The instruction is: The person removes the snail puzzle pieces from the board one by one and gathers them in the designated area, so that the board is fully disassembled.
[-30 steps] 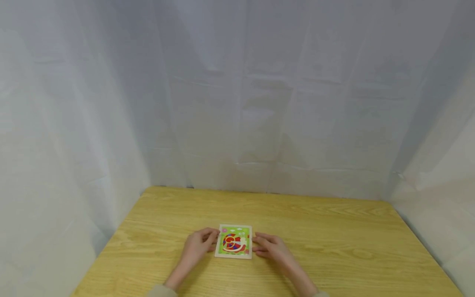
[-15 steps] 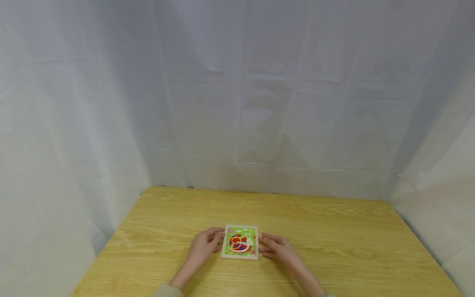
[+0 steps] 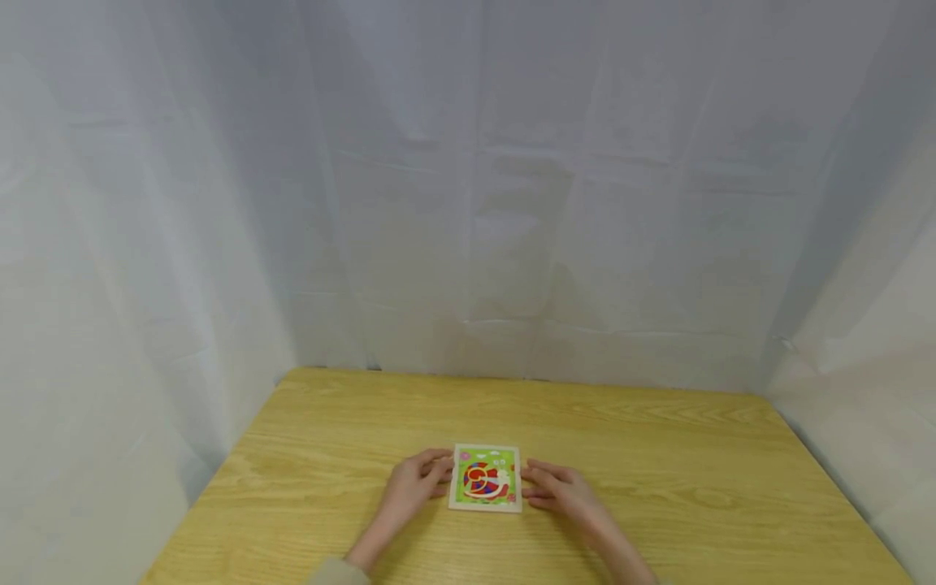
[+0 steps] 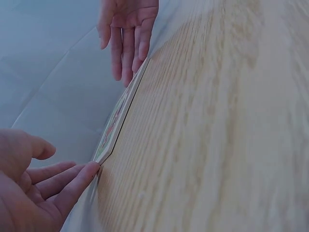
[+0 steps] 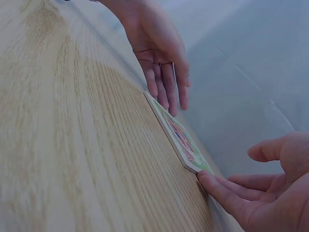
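Note:
A small square wooden puzzle board (image 3: 485,478) with a red snail on a green ground lies flat on the table between both hands. On its left side, my left hand (image 3: 413,490) has its fingertips right at the pale rim. My right hand (image 3: 566,494) is at the opposite edge, fingers extended toward it. In the left wrist view, the left fingers (image 4: 79,186) are fairly straight and meet the near corner of the board (image 4: 114,126). The right wrist view has the right fingers (image 5: 219,191) touching the board's corner, thumb held away from it.
The wood-grain table (image 3: 658,455) stretches out around the board on every side. White sheets (image 3: 512,203) hang behind the table's back edge and along both sides.
The puzzle board has slid to the right across the table, with both hands moving along at its sides. Its orientation looks about the same.

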Tool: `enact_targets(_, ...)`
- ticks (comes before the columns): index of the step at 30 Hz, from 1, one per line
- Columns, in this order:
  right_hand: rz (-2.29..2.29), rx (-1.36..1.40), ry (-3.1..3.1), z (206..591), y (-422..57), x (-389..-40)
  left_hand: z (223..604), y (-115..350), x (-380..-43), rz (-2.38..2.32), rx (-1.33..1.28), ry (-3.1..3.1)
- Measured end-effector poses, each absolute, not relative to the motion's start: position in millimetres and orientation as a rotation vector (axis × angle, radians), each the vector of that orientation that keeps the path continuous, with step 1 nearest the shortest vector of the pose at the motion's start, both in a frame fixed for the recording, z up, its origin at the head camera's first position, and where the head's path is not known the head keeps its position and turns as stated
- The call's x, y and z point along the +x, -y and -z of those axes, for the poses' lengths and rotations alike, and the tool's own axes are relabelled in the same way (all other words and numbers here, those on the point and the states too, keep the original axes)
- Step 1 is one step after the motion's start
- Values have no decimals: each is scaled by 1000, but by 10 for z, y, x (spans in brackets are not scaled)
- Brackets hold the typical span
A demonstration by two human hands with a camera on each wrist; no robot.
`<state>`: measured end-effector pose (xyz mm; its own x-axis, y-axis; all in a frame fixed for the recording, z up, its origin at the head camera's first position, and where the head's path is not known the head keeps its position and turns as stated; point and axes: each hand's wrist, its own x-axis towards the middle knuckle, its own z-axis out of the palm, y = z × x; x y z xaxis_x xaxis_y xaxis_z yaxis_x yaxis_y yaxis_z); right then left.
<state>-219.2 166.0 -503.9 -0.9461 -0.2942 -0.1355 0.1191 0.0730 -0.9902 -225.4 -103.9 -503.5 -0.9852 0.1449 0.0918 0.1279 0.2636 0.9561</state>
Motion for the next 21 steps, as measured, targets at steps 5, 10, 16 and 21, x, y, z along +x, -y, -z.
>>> enact_targets(5, 1942, -187, -2064, 5035, -1707, -2179, 5033, 997, -2241, -1889, 269, -2453)
enact_targets(10, 1929, -188, -2080, 5030, -1751, -2170, 5030, 966, -2234, -1892, 281, -2434)
enact_targets(16, 1914, -186, -2085, 5018, -1815, -2145, 5052, 925, -2239, -1891, 307, -2419)
enact_targets(21, 1906, -185, -2094, 5013, -1872, -2128, 5042, 884, -2229, -1886, 312, -2403)
